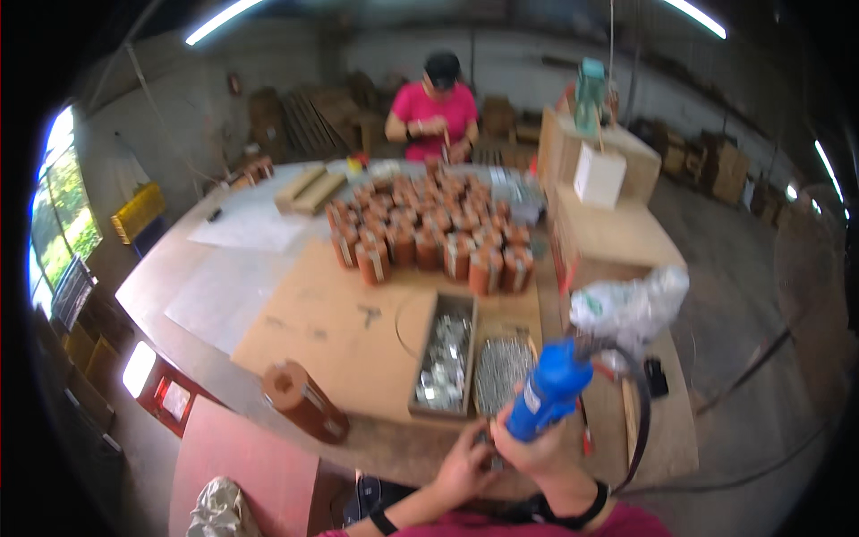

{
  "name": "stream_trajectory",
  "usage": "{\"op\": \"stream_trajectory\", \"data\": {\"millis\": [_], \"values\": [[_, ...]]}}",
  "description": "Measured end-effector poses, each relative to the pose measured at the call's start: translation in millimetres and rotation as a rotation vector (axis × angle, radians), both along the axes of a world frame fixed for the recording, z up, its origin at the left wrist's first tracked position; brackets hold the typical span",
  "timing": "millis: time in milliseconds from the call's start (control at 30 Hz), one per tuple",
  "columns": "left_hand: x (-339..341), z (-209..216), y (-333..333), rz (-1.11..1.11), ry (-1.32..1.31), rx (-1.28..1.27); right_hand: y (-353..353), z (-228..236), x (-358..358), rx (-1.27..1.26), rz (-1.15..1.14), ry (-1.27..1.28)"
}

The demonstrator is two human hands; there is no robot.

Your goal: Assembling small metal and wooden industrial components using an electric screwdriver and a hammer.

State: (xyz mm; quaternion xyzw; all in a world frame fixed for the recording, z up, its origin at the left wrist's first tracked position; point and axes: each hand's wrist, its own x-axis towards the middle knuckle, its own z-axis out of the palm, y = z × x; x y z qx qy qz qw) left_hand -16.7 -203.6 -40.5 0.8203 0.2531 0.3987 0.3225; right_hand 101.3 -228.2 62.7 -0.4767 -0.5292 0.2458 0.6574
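Observation:
My right hand [535, 449] is wrapped round a blue power screwdriver [552, 387] with a black cord, its front end pointing down toward my left hand. Beside it, at the table's near edge, my left hand [465, 464] has its fingers pinched together close to the tool's tip. Whatever they hold is too small and blurred to name. To the left, a brown cylinder [306, 403] with a hole in its end leans at the table edge. Just ahead of my hands are a long box [417, 394] of shiny metal pieces and a tray of screws [504, 369].
Many brown cylinders [429, 242] stand grouped on a cardboard sheet [309, 304]. A plastic bag [631, 304] lies at right, below a wooden box [617, 237]. Wooden strips [310, 190] lie at the far left. Another person [436, 112] works across the table.

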Motion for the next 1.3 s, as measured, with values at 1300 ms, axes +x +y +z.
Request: {"op": "stream_trajectory", "data": {"millis": [1300], "values": [[-10.4, 10.8, 4.0, -0.178, 0.041, -0.194, -34.8, -124.5, 92.9, -0.640, -0.273, 0.657]]}}
